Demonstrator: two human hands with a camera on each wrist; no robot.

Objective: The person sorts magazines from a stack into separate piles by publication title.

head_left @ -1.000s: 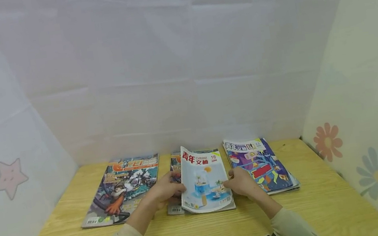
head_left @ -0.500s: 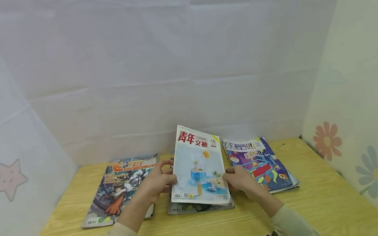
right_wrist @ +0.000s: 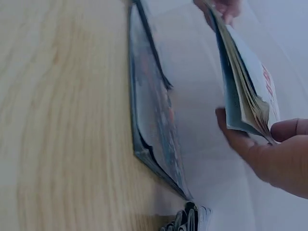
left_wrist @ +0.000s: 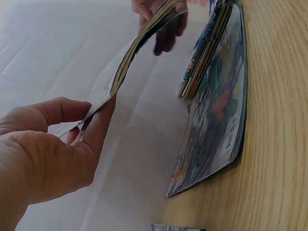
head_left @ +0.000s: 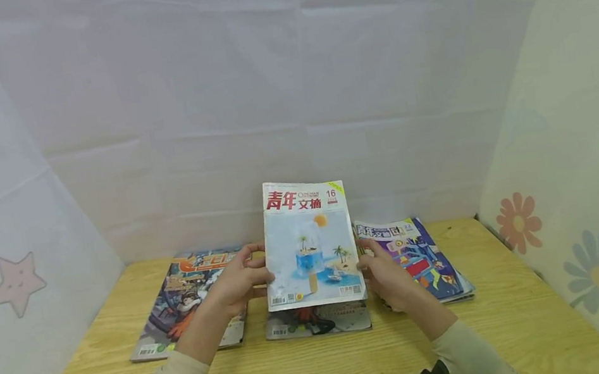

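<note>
A light-blue magazine (head_left: 310, 246) with red title characters is held upright above the table, cover toward me. My left hand (head_left: 241, 279) pinches its left edge and my right hand (head_left: 383, 274) grips its right edge. In the left wrist view the thumb and fingers (left_wrist: 57, 139) pinch the thin magazine (left_wrist: 139, 45) edge. The right wrist view shows my right hand (right_wrist: 269, 149) holding the magazine's (right_wrist: 245, 91) pages. Under it lies another magazine (head_left: 318, 322) flat on the wooden table (head_left: 325, 369).
A comic-cover magazine (head_left: 189, 298) lies flat at the left. A stack of magazines (head_left: 419, 259) with a purple cover lies at the right. White sheet walls close in the back and left; a flowered wall stands at the right.
Both hands have lifted the light-blue magazine off the middle magazine and tipped it upright, uncovering the one beneath.
</note>
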